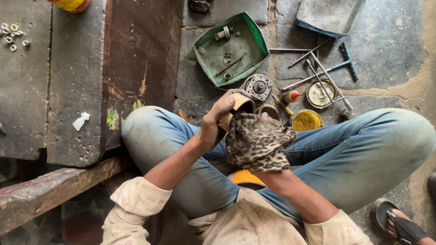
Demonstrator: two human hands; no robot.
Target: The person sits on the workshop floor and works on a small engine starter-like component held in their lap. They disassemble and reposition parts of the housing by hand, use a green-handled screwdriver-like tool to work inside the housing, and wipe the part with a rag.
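Green metal tray [254,34] of small parts at twelve o'clock, T-handle wrenches [320,72] at one o'clock, yellow grease tin [306,120] beside them, loose nuts [11,36] at ten o'clock, grey dustpan [329,16] top right

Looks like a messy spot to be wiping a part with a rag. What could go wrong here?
The left hand grips a tan cup-shaped part over the knees while the right hand is hidden under the spotted cloth; if it slips, it could drop onto the open yellow grease tin just below. The long T-handled tools lie loose on the floor, easy to kick. Small nuts sit near the bench edge and might roll off.
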